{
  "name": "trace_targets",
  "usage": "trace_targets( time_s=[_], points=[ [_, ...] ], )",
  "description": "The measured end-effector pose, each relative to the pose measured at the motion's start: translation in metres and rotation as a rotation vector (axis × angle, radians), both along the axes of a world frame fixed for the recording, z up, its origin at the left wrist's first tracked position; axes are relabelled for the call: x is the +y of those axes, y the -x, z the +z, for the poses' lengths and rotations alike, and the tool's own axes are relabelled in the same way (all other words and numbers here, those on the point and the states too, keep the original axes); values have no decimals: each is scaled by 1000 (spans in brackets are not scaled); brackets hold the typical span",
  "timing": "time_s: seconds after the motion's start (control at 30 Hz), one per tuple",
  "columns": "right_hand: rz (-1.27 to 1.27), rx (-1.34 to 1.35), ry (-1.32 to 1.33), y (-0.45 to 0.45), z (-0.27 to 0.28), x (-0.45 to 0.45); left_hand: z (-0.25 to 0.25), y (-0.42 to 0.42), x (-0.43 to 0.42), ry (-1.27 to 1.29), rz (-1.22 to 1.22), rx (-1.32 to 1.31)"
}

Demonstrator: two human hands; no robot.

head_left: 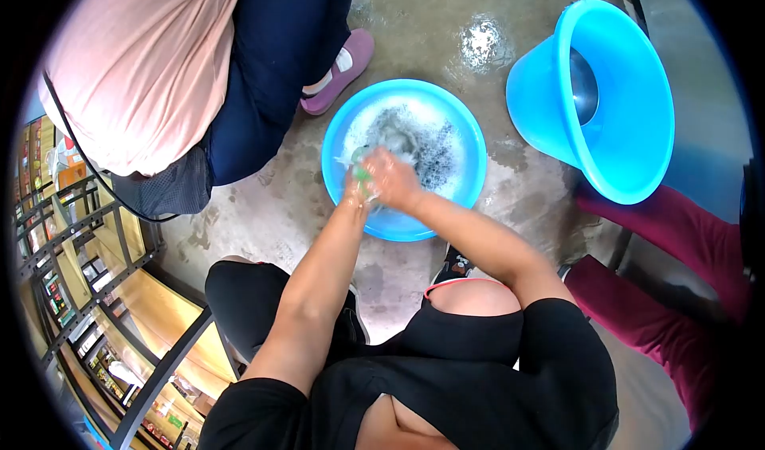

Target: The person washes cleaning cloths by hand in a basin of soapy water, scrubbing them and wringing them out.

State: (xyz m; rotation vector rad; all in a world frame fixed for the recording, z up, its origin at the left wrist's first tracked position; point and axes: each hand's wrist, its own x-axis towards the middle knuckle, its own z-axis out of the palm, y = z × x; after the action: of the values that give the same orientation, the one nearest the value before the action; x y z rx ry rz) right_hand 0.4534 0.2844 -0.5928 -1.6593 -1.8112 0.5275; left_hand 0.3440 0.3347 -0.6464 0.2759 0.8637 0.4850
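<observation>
A round blue basin (470, 187) stands on the wet floor in front of me, holding water with white suds and dark bubbles. Over its left part my two hands are close together. My left hand (358, 180) is on the left, blurred, next to something small and green (362, 173) with a clear or whitish part. My right hand (389, 180) is curled in against it from the right, also blurred by motion. What exactly the fingers hold is too smeared to make out.
A large blue tub (534, 99) stands tilted at the upper right, with a metal bowl (584, 87) inside. A person in a pink top (151, 59) is at the upper left. Maroon trouser legs (637, 306) show at the right. Shelving (151, 370) stands at the lower left.
</observation>
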Motion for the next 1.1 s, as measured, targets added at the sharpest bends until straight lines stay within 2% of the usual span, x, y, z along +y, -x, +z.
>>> trace_targets(
  time_s=[0.03, 0.07, 0.1, 0.13, 0.2, 0.23, 0.27, 0.33, 0.37, 0.4, 0.47, 0.5, 0.57, 0.6, 0.67, 0.73, 0.77, 0.83, 0.9, 0.93, 0.97, 1.0, 1.07, 1.1],
  points=[
    [-13, -147, -152, -14, -16, 10, -3, -3, -3, 26, 50, 31],
    [-172, 41, 53, -28, -23, 18, -4, -6, -6, 57, 90, 70],
    [-330, 235, 260, -38, -29, 23, 26, -17, -8, 84, 153, 139],
    [-327, 240, 261, -45, -35, 27, 36, -19, -5, 83, 155, 144],
    [-441, 21, 265, -57, -56, 29, 44, -23, 1, 124, 202, 155],
    [-535, -92, 284, -54, -62, 25, 40, -17, 7, 205, 202, 29],
    [-532, -93, 282, -52, -69, 18, 31, -8, 10, 204, 204, 27],
    [-53, -44, 296, -47, -66, 3, 18, 1, 12, 157, 146, -16],
    [-72, 6, 400, -51, -69, 6, 11, 5, 11, 176, 117, -1],
    [-72, 11, 402, -52, -66, 14, 25, 2, 12, 178, 116, 4],
    [-427, 388, 554, -52, -53, 34, 57, -10, 16, 277, 41, 180],
    [-369, 818, 518, -44, -54, 38, 55, -10, 18, 274, 40, 178],
    [-125, 627, 246, -28, -7, 27, 43, -8, 27, 361, 42, 124],
    [-1, 684, 187, -20, 18, 21, 40, -7, 30, 364, 35, 117],
    [-14, 662, 126, 11, 36, -1, 35, -2, 34, 268, -128, -2],
    [-144, 440, -57, 30, 64, -8, 33, 3, 31, 267, -164, -15],
    [-145, 443, -61, 30, 55, -8, 32, 3, 20, -368, -274, 202],
    [-38, 98, -19, 20, 30, -7, 33, -2, 11, -1004, -370, 416],
    [-173, 229, 191, -7, 11, 9, 35, -10, 9, -251, -103, 215],
    [-236, 236, 302, -26, -16, 17, 37, -16, 7, 125, 28, 110],
    [-299, 246, 410, -41, -40, 21, 46, -22, 0, 143, 101, 157],
    [-293, 252, 408, -51, -42, 25, 40, -21, 0, 139, 105, 163],
    [-374, 292, 524, -67, -38, 33, 21, -20, 0, 119, 199, 70],
    [-373, 289, 524, -63, -46, 30, 34, -18, 6, 150, 156, -1]
  ],
)
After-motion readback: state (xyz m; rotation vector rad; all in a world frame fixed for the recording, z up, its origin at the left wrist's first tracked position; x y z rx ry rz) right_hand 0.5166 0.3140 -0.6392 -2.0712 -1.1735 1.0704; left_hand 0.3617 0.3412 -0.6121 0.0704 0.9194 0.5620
